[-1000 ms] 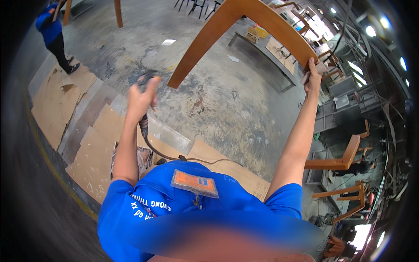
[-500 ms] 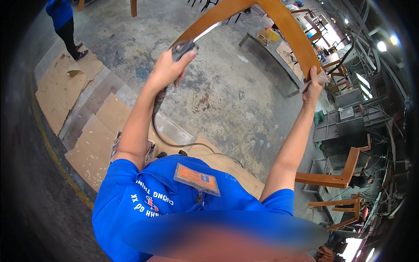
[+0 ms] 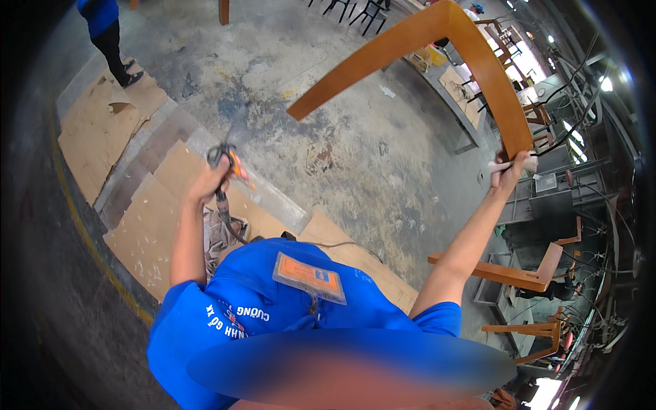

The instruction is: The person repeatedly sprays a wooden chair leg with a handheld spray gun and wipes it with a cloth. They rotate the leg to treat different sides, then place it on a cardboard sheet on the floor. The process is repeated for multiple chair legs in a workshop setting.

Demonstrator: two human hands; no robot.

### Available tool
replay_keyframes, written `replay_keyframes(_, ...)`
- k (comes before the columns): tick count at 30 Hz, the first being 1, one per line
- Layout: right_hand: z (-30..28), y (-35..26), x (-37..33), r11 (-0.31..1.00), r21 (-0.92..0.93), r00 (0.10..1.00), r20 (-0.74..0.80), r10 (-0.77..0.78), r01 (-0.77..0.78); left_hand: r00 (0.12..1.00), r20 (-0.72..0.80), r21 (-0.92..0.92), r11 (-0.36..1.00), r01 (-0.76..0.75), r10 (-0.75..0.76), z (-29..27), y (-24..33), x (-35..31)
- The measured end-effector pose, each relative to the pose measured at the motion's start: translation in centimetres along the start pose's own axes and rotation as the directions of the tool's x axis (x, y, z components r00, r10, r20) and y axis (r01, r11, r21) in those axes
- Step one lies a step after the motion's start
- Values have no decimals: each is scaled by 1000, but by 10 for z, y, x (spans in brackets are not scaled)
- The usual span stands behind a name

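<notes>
My left hand [image 3: 207, 181] is wrapped round a black hand-held air gun [image 3: 220, 154] with a thin nozzle pointing away from me. A dark hose runs from its lower end toward my body, and something orange shows beside my fingers. Off to the right, my right hand [image 3: 512, 171] grips the lower end of an angled brown wooden chair part [image 3: 488, 75], held up in the air. A whitish cloth or paper [image 3: 501, 166] is pressed under those fingers. The part's other arm points down-left, its tip apart from the air gun.
Flattened cardboard [image 3: 147, 225] lies on the concrete floor at the left, where another person [image 3: 109, 41] stands. A long table [image 3: 444, 96] is beyond the wooden part. Similar wooden chair parts [image 3: 512, 273] hang at the right. Black stools [image 3: 369, 14] stand far off.
My left hand has drawn the air gun down and left, away from the wooden part. My right hand has shifted right and slightly down, carrying the part with it.
</notes>
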State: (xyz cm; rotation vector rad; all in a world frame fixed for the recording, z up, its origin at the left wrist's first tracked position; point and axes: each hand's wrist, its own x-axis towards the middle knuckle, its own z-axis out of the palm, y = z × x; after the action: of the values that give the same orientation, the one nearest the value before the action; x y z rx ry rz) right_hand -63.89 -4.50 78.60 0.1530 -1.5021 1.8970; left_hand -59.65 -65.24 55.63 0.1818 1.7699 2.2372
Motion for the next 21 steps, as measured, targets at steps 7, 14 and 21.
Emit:
replay_keyframes(7, 118, 116, -94, 985, -33, 932, 319, 172, -170, 994, 99, -13, 998, -54, 55, 15, -9, 6)
replay_keyframes(14, 194, 107, -125, 990, -142, 991, 130, 30, -12, 998, 66, 232, 973, -14, -2, 60, 6, 18)
replay_keyframes(21, 119, 81, -123, 980, -79, 942, 271, 197, -182, 999, -48, 345, 939, 0, 18, 103, 45, 48)
